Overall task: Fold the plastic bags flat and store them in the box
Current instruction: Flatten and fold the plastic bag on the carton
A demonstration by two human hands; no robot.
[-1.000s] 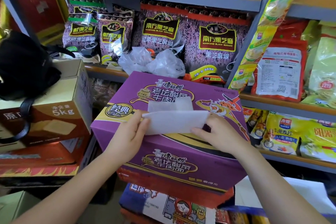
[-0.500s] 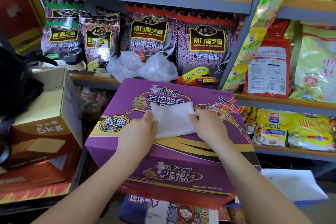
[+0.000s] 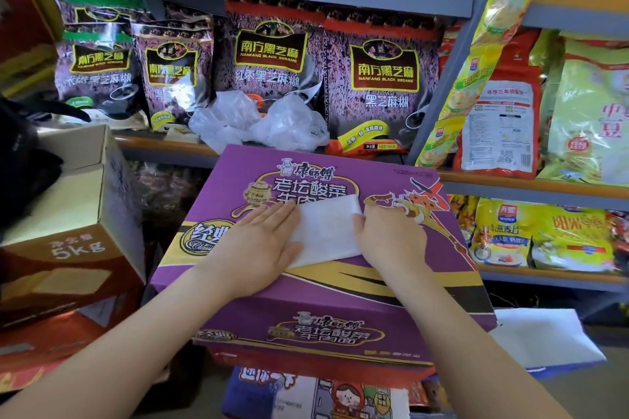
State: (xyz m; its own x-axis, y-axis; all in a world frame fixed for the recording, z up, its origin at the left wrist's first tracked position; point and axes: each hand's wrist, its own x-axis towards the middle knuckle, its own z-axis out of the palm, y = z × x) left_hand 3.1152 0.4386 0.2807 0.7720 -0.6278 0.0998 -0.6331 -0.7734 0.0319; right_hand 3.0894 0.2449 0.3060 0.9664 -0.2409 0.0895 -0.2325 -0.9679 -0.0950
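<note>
One folded plastic bag [image 3: 325, 231] lies flat on top of the purple carton [image 3: 340, 286], near its middle, long axis running left to right between two hands. The left hand [image 3: 258, 245] presses its left end with straight fingers; the right hand [image 3: 388, 238] holds the right end, fingers curled. Two crumpled bags [image 3: 258, 124] wait on the shelf [image 3: 163, 146] beyond the carton's far edge.

Purple carton [image 3: 340, 296] top — folded white bag [image 3: 325, 231] flat on it; shelf [image 3: 163, 146] behind — crumpled bags [image 3: 262, 122].
</note>
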